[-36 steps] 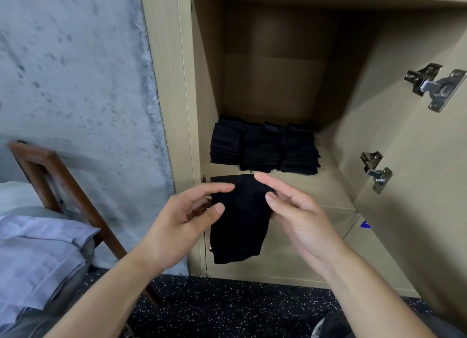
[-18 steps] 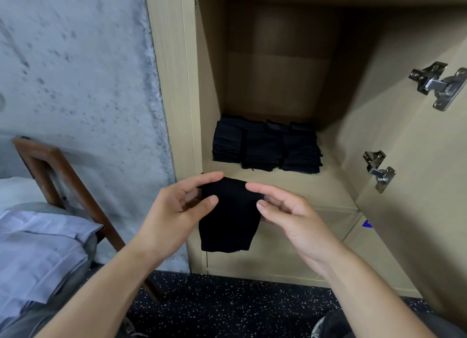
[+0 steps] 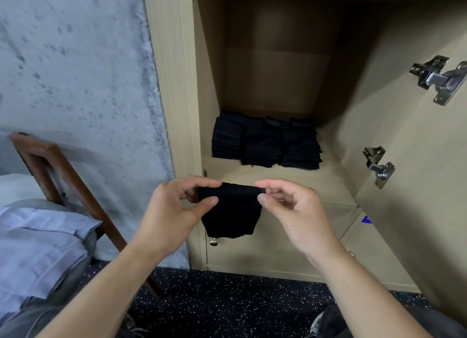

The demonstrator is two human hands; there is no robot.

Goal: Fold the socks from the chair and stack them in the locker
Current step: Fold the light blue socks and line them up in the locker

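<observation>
A folded black sock [image 3: 231, 210] hangs in front of the open wooden locker [image 3: 336, 178], just below its shelf edge. My left hand [image 3: 177, 211] pinches the sock's top left corner and my right hand [image 3: 290, 211] pinches its top right corner. Inside the locker, three stacks of folded black socks [image 3: 266, 142] stand side by side at the back of the shelf. The wooden chair [image 3: 63, 176] stands at the left, against the wall.
Folded light-blue cloth [image 3: 38, 249] lies over the chair seat at the lower left. The locker door [image 3: 429, 160] stands open at the right with two metal hinges [image 3: 379, 168]. A grey concrete wall [image 3: 75, 72] is at the left. Dark speckled floor [image 3: 227, 305] lies below.
The sock has been folded shorter, its hanging part now about half as long. Both hands have shifted to pinch its top corners and hold it lower.
</observation>
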